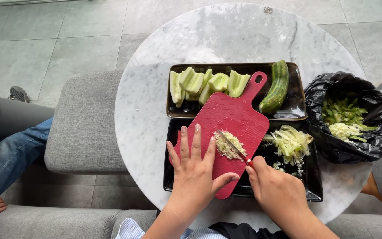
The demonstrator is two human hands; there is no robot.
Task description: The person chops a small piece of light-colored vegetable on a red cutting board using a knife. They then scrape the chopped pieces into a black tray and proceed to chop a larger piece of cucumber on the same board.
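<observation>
1. Two hands are seen from the head view over a round marble surface (155,119).
2. A red cutting board (231,132) is laid slantwise across two dark rectangular trays, its handle pointing up and to the right.
3. The left hand (195,172) is pressed flat on the board's lower left part, fingers spread and nothing grasped, so its grip is wide.
4. A knife (233,148) with a red handle is held in the closed grip of the right hand (275,190); the blade is laid against a small heap of minced pale cucumber (228,146) near the board's middle.
5. Peeled, hollowed cucumber pieces (204,84) and one whole unpeeled cucumber (276,87) are kept in the far tray (297,110).
6. Shredded pale strips (290,141) are piled in the near tray (310,190), just right of the board.
7. A black bag (354,146) holding green peelings and pale scraps is set at the right edge of the surface.
8. A leg in blue jeans (9,155) of another person is seen at the far left, beside a grey cushioned seat (85,128).
</observation>
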